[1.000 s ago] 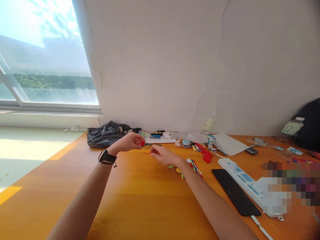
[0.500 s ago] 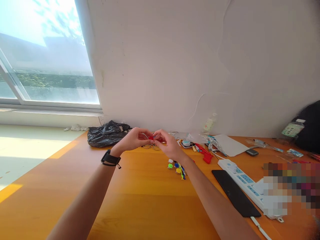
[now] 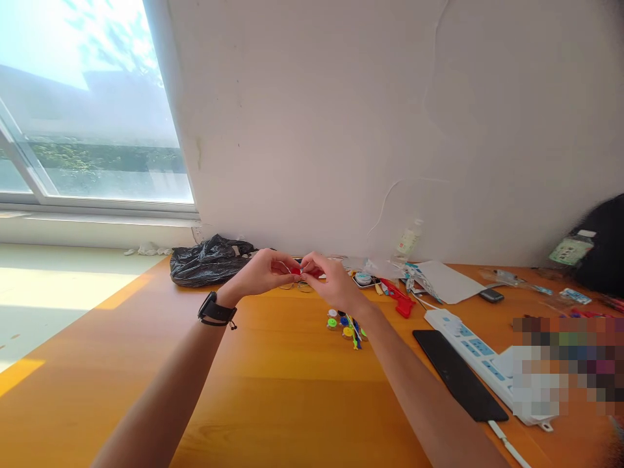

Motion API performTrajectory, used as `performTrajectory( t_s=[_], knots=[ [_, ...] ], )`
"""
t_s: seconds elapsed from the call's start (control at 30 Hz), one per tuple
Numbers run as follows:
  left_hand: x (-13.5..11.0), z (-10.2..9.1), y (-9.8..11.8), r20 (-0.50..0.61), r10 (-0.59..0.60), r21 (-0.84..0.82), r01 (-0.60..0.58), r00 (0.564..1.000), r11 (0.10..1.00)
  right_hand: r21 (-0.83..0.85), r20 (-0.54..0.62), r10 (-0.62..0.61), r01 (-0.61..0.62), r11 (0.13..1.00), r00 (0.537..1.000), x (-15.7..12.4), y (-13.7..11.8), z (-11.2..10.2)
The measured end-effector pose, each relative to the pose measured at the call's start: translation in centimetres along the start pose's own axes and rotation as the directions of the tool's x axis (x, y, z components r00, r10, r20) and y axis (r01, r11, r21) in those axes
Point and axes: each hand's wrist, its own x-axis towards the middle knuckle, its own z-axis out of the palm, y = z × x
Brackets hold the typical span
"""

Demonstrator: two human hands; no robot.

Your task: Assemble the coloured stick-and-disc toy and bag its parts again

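Note:
A small red piece (image 3: 295, 271) is pinched between the fingertips of both hands above the far part of the table; its exact kind is too small to make out. My left hand (image 3: 260, 273), with a black watch on its wrist, grips it from the left, fingers closed. From the right, my right hand (image 3: 329, 279) closes its thumb and fingers on it, hiding part of it. Just below my right hand lie several small round pieces with coloured tops, among them a green one (image 3: 332, 323) and a yellow one (image 3: 348, 332), beside thin coloured sticks (image 3: 356, 338).
A black plastic bag (image 3: 207, 263) lies by the wall on the left. To the right are a red gun-shaped toy (image 3: 400, 302), a white power strip (image 3: 470, 348), a black tablet-like slab (image 3: 458, 374), paper (image 3: 451, 283) and a bottle (image 3: 408, 239).
The red piece has turned slightly between my fingertips and shows a little longer. Both hands stay in nearly the same place.

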Motion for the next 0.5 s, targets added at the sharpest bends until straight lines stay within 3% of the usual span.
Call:
performTrajectory(
  t_s=[0.17,0.27,0.3,0.37,0.43,0.5],
  knots=[
    [0.2,0.4,-0.2,-0.035,0.018,0.084,-0.015,0.999,0.996,-0.128,0.009,0.055,-0.053,0.990,0.998,-0.2,0.6,-1.6],
    [0.3,0.5,-1.1,-0.022,-0.044,0.107,0.046,0.999,0.993,-0.293,0.134,0.225,-0.178,0.940,0.965,-0.6,2.0,-3.6],
    [0.3,0.5,-1.6,-0.005,-0.080,0.097,0.080,0.997,0.992,-0.367,0.204,0.325,-0.236,0.900,0.923,-0.8,2.6,-4.3],
    [0.4,0.8,-2.9,0.026,-0.150,0.071,0.148,0.988,0.986,-0.501,0.312,0.524,-0.331,0.800,0.793,-1.3,4.0,-5.3],
    [0.6,1.4,-4.4,0.059,-0.211,0.045,0.208,0.976,0.977,-0.582,0.347,0.643,-0.381,0.719,0.683,-1.7,5.4,-5.8],
    [0.7,2.3,-6.0,0.092,-0.238,0.042,0.235,0.967,0.971,-0.632,0.347,0.710,-0.406,0.660,0.613,-2.0,6.7,-5.7]
  ],
)
